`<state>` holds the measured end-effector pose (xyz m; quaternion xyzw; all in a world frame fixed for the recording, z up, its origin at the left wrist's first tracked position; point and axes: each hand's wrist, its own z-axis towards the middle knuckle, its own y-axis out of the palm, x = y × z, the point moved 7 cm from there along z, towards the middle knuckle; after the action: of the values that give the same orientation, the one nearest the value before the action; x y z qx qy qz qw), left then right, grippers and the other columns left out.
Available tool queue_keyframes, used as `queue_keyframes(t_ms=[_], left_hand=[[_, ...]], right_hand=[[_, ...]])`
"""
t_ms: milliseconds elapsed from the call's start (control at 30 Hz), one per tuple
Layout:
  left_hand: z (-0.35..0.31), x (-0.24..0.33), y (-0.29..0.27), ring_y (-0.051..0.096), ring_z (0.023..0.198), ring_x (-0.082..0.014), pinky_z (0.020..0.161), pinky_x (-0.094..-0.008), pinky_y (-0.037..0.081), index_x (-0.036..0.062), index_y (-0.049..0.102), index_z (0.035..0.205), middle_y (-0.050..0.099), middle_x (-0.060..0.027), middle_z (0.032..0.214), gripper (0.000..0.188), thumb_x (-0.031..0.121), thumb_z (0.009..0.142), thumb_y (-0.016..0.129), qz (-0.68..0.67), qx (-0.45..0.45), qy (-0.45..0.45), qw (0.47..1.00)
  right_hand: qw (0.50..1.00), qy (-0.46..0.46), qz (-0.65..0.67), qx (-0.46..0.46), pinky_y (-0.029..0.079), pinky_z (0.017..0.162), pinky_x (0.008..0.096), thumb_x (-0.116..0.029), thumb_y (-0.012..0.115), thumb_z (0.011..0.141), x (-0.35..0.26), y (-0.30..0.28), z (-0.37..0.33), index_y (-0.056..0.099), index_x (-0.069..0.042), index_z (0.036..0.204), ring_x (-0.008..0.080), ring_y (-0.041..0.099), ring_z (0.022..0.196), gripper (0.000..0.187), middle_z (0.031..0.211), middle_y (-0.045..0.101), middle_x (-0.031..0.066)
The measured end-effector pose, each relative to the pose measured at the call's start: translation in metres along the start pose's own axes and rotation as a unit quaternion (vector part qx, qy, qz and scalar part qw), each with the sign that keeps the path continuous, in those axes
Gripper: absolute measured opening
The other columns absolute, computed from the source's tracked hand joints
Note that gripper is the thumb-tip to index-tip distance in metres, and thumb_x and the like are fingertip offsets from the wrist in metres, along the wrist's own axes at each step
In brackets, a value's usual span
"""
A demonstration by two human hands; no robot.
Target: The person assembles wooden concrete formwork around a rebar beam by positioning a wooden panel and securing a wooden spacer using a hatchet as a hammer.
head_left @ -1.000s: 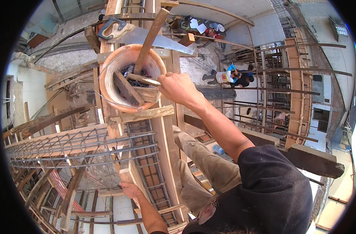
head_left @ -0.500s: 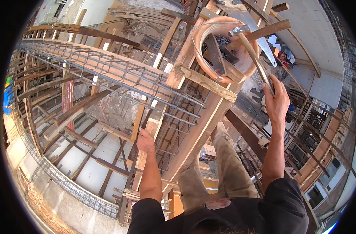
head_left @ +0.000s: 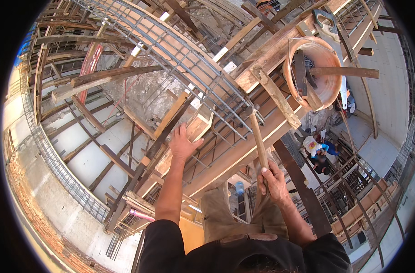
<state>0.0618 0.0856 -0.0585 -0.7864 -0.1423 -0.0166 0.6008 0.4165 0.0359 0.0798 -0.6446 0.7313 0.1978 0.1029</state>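
Note:
My right hand [head_left: 273, 182] is closed around the wooden handle of a hammer [head_left: 259, 143]. Its head lies over the end of the rebar cage [head_left: 171, 48], near the bar tips; whether it touches them I cannot tell. To the left, my left hand [head_left: 183, 143] has its fingers spread on the side of a wooden formwork board [head_left: 199, 125]. Beyond the right hand, an orange-brown bucket [head_left: 334, 88] holds wood pieces and dark metal bits. A short wood cleat [head_left: 275, 96] lies across the formwork beside the bucket.
A handsaw [head_left: 326, 22] rests behind the bucket. The formwork beam [head_left: 216, 170] runs diagonally high above lower levels. At lower right, people [head_left: 319, 152] are far below among timbers. Wooden props and braces [head_left: 121, 75] fill the left, with a concrete wall [head_left: 57, 200] beyond.
The hammer has come away from the bucket, moving left and nearer me to the cage's end. My left hand's fingers have spread on the board. The whole view has shifted.

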Motion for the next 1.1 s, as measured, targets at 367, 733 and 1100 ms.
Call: queue_keyframes(t_ms=[367,733,1100], left_hand=[[-0.024,-0.055,0.005,0.06,0.13,-0.038,0.104,-0.0516,0.053,0.0253,0.028,0.165,0.06,-0.0178,0.142,0.122,0.049,0.064,0.092,-0.08,-0.238,-0.043,0.967],[-0.018,-0.049,-0.007,0.063,0.123,-0.0423,0.102,-0.0482,0.054,0.0244,0.035,0.161,0.062,-0.026,0.134,0.105,0.042,0.071,0.087,-0.069,-0.31,-0.035,0.948],[-0.015,-0.042,-0.005,0.055,0.134,-0.0481,0.11,-0.0478,0.05,0.0256,0.035,0.161,0.058,-0.0337,0.14,0.104,0.041,0.072,0.088,-0.058,-0.337,-0.047,0.938]], right_hand=[[0.993,0.025,-0.116,-0.016,0.041,0.042,0.0258,-0.026,0.056,0.109,0.041,0.022,0.018,0.056,-0.001,0.132,0.0094,0.05,0.048,0.034,0.073,0.056,0.0017],[0.968,-0.029,-0.249,0.0,0.036,0.043,0.0267,-0.02,0.054,0.107,0.018,0.036,0.014,0.058,0.002,0.126,0.0073,0.044,0.047,0.03,0.062,0.05,-0.0012],[0.959,0.0,-0.284,0.011,0.037,0.043,0.0267,-0.02,0.059,0.106,0.025,0.013,0.02,0.049,0.004,0.147,0.0071,0.047,0.049,0.048,0.065,0.053,-0.0008]])
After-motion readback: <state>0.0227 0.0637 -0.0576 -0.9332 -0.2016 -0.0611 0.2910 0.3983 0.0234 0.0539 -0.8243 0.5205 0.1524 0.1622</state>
